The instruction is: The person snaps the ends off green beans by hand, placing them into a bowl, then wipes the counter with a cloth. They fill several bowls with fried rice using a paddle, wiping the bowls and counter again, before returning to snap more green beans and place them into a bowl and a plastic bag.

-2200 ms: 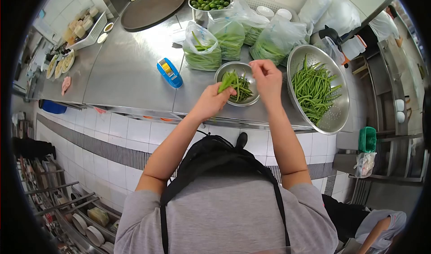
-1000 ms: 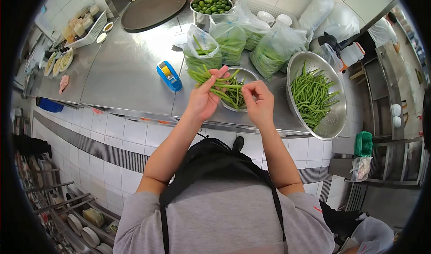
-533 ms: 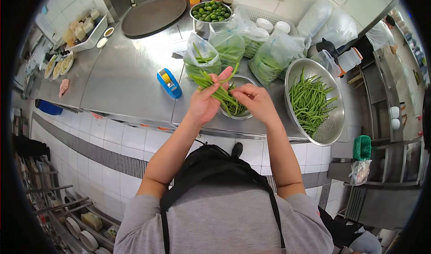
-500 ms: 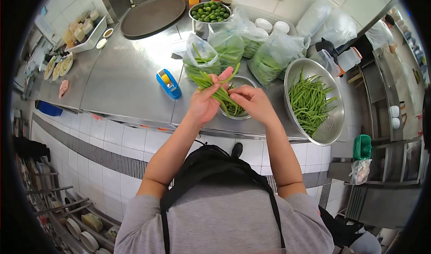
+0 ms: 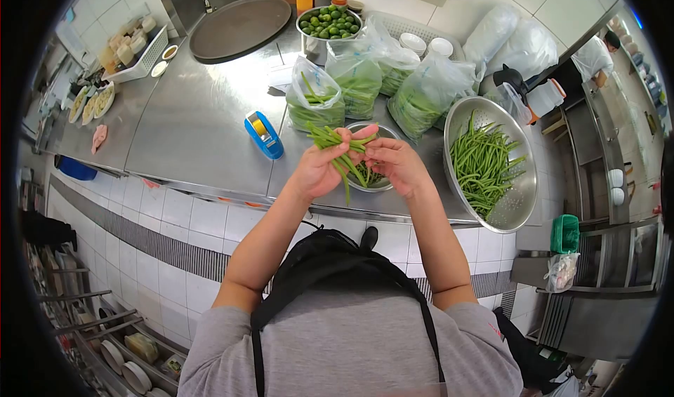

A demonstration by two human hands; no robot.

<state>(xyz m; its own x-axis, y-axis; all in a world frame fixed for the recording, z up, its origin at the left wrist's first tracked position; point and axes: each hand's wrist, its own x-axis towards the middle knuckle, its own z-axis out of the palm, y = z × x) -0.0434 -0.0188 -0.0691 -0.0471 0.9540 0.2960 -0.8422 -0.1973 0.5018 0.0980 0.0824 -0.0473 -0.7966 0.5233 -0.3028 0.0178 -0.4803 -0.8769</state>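
My left hand (image 5: 319, 169) is closed round a bunch of green beans (image 5: 328, 139), whose ends stick out to the left and hang down below the fingers. Close against it, my right hand (image 5: 395, 160) pinches at the bean ends with thumb and fingertips. Beneath both hands stands a metal bowl (image 5: 385, 185) with green bean pieces in it, partly hidden by the fingers. To the right, a large perforated colander (image 5: 523, 193) tilts toward me, holding a heap of green beans (image 5: 484, 160).
Behind the hands stand plastic bags of green beans (image 5: 314, 102) and a pot of green limes (image 5: 330, 22). A blue tape dispenser (image 5: 264, 136) sits left on the steel counter (image 5: 203, 130). A round brown tray (image 5: 239, 28) lies farther back. Another person (image 5: 595, 58) is at far right.
My right hand has come up to the bunch and now touches the bean ends. The beans in my left hand have turned, and some hang lower.
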